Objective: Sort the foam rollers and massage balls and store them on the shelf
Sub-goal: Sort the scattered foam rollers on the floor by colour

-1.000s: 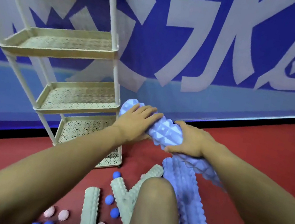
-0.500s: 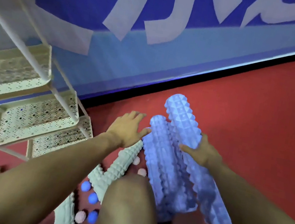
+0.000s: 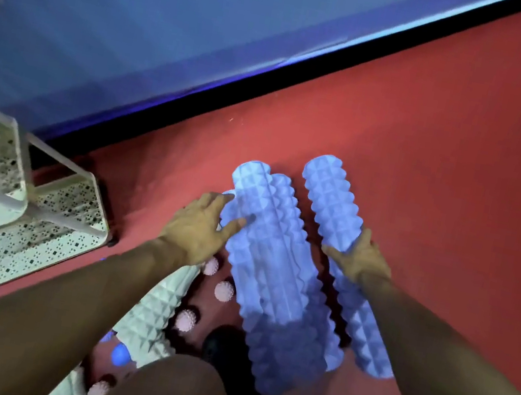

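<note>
The blue foam rollers [image 3: 277, 270] are lying side by side on the red floor [image 3: 467, 164], their long axes running away from the person, toward the wall and slightly left. The left hand [image 3: 198, 233] is pressing flat against the left side of the middle bundle, fingers spread wide. The right hand [image 3: 359, 258] is cupping the separate right-hand roller [image 3: 334, 203] from its outer side, fingers partly curled under it; whether they are closing fully I cannot tell. The shelf [image 3: 15, 217] is standing to the left, nearer the left hand, so any carry is likely heading leftward. The pale green roller [image 3: 151, 314] and pink spiky balls [image 3: 223, 291] are partly hidden by the forearm and knee.
</note>
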